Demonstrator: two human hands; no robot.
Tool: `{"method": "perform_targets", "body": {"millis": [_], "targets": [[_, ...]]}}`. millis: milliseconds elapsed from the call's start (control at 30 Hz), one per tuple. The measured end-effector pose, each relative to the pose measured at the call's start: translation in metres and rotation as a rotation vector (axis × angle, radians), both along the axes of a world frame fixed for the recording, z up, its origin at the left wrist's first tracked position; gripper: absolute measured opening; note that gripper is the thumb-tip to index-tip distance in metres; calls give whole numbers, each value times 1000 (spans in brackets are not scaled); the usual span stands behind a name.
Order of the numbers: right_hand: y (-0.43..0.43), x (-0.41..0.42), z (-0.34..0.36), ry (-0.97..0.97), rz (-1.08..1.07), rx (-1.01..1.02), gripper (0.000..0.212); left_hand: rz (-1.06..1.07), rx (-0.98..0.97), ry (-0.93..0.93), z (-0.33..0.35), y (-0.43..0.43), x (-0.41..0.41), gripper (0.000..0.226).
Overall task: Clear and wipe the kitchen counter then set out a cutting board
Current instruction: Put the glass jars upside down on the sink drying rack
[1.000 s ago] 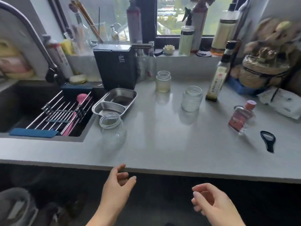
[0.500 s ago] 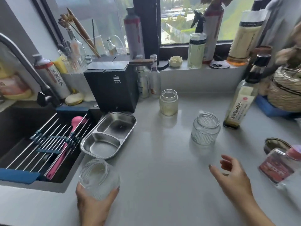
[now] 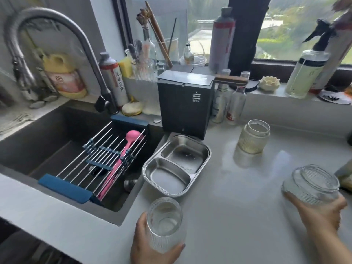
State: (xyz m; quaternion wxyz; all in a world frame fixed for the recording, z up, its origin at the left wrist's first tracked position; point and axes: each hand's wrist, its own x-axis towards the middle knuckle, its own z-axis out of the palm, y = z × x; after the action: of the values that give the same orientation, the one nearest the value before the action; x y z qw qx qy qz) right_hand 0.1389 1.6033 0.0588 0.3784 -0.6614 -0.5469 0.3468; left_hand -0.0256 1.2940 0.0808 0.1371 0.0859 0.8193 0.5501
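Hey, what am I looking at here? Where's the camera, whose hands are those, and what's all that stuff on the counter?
There is no machine here: a person wears a wide-angle camera on the head, looking forward and down, so their two bare hands show at the bottom. The left hand grips a ribbed glass jar near the front edge of the counter. The right hand grips a second jar at the right. A third jar stands free farther back, to the right of a two-compartment steel tray; a black box stands behind the tray. At the left is the sink, with a wire rack across it carrying a pink utensil. The windowsill holds bottles.
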Motion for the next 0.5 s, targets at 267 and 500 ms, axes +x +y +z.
{"method": "perform_targets", "body": {"millis": [267, 500], "targets": [[-74, -26, 11, 11, 221, -57, 101, -196, -151, 108, 15, -11, -20, 117], [-128, -50, 23, 179, 521, -89, 92, -75, -74, 24, 3, -30, -21, 104]]}}
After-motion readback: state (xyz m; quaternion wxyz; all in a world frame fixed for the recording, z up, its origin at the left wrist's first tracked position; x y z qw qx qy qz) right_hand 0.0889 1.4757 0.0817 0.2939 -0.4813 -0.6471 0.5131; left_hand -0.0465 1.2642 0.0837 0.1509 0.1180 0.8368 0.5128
